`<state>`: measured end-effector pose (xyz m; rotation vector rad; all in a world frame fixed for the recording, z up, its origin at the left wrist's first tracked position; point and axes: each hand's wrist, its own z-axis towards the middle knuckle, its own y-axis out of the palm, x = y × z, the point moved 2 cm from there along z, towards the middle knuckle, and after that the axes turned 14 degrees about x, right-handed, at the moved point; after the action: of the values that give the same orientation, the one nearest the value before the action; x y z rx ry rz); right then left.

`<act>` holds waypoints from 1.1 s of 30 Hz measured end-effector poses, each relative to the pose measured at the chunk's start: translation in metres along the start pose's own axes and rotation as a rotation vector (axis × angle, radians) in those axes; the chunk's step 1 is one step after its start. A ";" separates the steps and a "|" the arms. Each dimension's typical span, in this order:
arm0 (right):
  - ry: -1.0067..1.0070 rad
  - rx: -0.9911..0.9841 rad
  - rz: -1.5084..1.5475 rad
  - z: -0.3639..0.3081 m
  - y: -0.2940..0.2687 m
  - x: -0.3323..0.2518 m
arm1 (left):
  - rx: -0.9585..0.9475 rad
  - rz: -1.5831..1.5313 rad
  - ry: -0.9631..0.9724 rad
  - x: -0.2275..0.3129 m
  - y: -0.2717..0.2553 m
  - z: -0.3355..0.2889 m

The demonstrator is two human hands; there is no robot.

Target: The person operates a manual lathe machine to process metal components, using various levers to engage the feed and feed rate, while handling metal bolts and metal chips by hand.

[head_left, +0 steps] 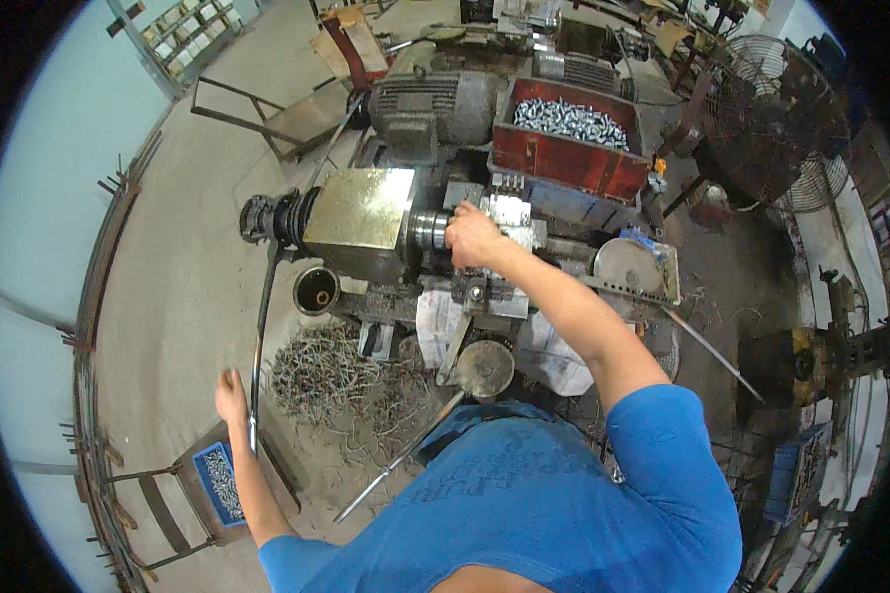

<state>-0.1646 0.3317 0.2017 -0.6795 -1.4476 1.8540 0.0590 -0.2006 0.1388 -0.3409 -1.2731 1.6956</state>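
My right hand (pixel 473 238) reaches to the bare metal spindle nose (pixel 430 229) of a lathe-like machine, its fingers bent in at the front of it. Whatever those fingers grip is hidden behind the hand. My left hand (pixel 230 398) is out to the left, beside a long metal lever (pixel 258 376) and apart from it. Its fingers look curled together, and anything in them is too small to make out. Below it a blue tray (pixel 204 466) of small metal parts rests on a low stand. The machine's box-shaped headstock (pixel 359 212) lies between my hands.
Behind the machine are a motor (pixel 430 104) and a red bin (pixel 564 163) full of shiny metal parts. Curly metal shavings (pixel 331 381) cover the floor near me. A handwheel (pixel 487 369) sits close to my body, and a large fan (pixel 771 124) stands at right.
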 end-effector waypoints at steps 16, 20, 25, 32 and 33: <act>0.077 0.032 -0.059 -0.012 -0.042 0.010 | -0.420 -0.273 -0.005 0.093 -0.021 -0.119; 0.339 0.317 -0.111 -0.034 -0.108 0.091 | -0.591 -0.488 -0.158 0.096 0.008 -0.092; 0.417 0.681 -0.008 -0.109 -0.146 0.110 | -0.614 -0.621 -0.381 0.067 0.067 -0.084; 1.038 0.614 0.312 -0.384 -0.025 0.004 | -0.636 -0.560 -0.418 0.083 0.069 -0.077; 1.168 0.555 0.314 -0.425 0.003 -0.015 | -0.646 -0.513 -0.403 0.078 0.067 -0.077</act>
<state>0.1632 0.5810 0.0941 -1.3948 -0.0765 1.4589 0.0384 -0.0926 0.0729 -0.0238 -2.0008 0.9108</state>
